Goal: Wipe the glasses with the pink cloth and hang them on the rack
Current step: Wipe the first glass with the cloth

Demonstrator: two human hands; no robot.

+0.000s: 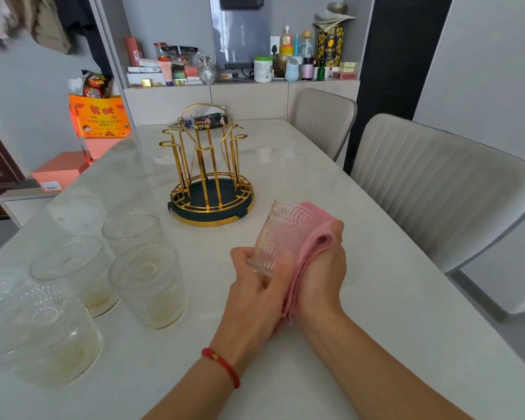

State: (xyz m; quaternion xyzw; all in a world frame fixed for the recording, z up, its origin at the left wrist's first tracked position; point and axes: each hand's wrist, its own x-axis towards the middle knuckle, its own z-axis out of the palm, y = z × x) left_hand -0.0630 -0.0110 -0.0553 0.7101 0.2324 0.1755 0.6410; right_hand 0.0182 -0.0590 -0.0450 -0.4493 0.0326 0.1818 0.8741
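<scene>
**Glass in hand, cloth wrapped behind it**

One embossed glass (281, 234) is held up over the table (361, 268), tilted with its mouth pointing away toward the rack. The left hand (255, 286) is curled round the base end of the glass, fingers clamped on it, a red bracelet (222, 366) worn at the wrist. The pink cloth (308, 256) is pressed against the right side of the glass; the right hand (323, 271) is closed on it, thumb folded over the cloth's upper edge, the rest of the cloth trailing down between the two palms.

The gold wire rack (208, 174) is seen standing on its dark round tray beyond the hands, near the table's middle, with nothing hung on its prongs. Four more glasses (147, 286) are grouped upright at the left of the table, well apart from the rack. Two pale upholstered chairs (437, 189) are drawn up along the right edge. A cluttered shelf (240, 71) of bottles and boxes is visible behind.
</scene>
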